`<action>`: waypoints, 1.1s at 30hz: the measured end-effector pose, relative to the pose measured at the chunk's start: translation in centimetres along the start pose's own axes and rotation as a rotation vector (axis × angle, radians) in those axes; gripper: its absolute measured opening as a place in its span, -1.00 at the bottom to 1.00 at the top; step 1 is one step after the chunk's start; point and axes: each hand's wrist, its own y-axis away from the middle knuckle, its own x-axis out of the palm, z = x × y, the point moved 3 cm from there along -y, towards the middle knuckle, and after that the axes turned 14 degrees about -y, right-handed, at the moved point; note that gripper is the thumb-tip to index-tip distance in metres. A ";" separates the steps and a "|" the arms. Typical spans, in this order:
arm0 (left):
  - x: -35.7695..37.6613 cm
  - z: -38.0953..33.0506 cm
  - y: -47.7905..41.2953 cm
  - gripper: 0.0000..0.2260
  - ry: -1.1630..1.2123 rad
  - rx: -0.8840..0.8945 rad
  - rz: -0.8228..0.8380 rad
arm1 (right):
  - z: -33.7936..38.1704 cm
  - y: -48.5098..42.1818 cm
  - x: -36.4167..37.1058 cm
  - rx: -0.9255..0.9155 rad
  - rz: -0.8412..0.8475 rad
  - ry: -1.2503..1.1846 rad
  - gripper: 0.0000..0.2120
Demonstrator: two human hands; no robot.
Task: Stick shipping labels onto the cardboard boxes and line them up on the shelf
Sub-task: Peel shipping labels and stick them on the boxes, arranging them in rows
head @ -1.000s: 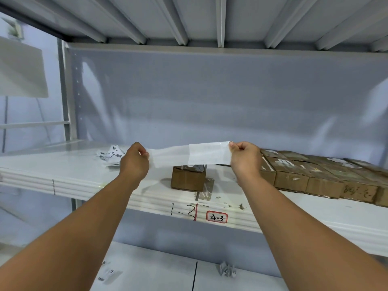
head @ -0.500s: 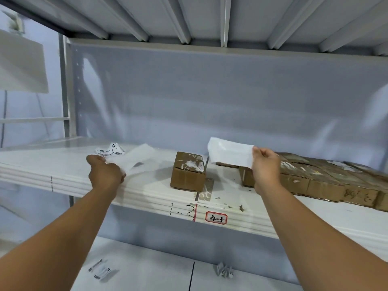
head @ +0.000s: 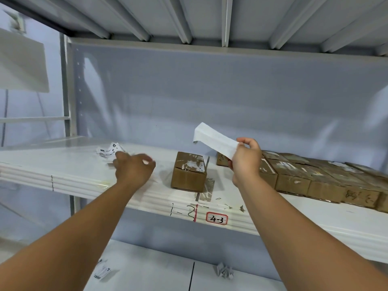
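My right hand [head: 245, 160] pinches a white shipping label [head: 214, 139] by one end and holds it up in the air, its free end curling toward the left. Just below and left of it, a single small cardboard box [head: 189, 173] with torn label remains stands on the white shelf [head: 84, 175]. My left hand [head: 134, 169] hovers over the shelf to the left of that box, blurred, fingers loosely curled, with no strip seen in it. A row of several cardboard boxes [head: 315, 179] lies along the shelf to the right, behind my right wrist.
Crumpled label scraps [head: 109, 151] lie on the shelf behind my left hand. The shelf edge carries a red-framed tag reading 4-3 [head: 216, 218]. On the lower shelf lie a barcode scrap [head: 102, 271] and a crumpled paper [head: 225, 271]. Another shelf's ribs run close overhead.
The strip was pulled apart between both hands. My left hand carried its piece toward the scrap pile, no longer shows it, and moved right. My right hand raised the label.
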 end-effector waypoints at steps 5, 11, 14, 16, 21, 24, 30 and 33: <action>-5.7 -7.2 5.5 -0.61 0.249 0.572 -0.541 | 0.1 0.9 1.5 0.027 0.050 -0.011 -0.72; -6.1 -11.3 7.5 -0.71 -0.201 0.944 -0.700 | 0.2 2.1 3.1 0.124 0.071 -0.052 -0.67; -5.7 -11.2 7.8 -0.67 -0.189 0.919 -0.598 | 0.8 2.4 3.1 0.110 0.063 -0.058 -0.68; -5.8 -11.1 8.0 -0.70 -0.186 0.854 -0.524 | 1.5 2.9 3.1 0.128 0.066 -0.086 -0.71; -6.8 -10.9 7.2 -0.59 -0.052 0.646 -0.434 | 3.6 4.6 3.9 0.224 0.146 -0.232 -0.87; -8.3 -11.2 7.1 -0.64 0.182 0.602 -0.499 | 4.3 5.4 4.6 0.223 0.222 -0.252 -0.74; -10.7 -12.4 7.2 -0.69 0.535 0.469 -0.407 | 4.2 5.5 4.8 0.166 0.258 -0.181 -0.36; -10.5 -11.5 5.6 -0.73 0.587 0.344 -0.353 | 4.5 4.8 3.8 0.193 0.197 -0.248 -0.28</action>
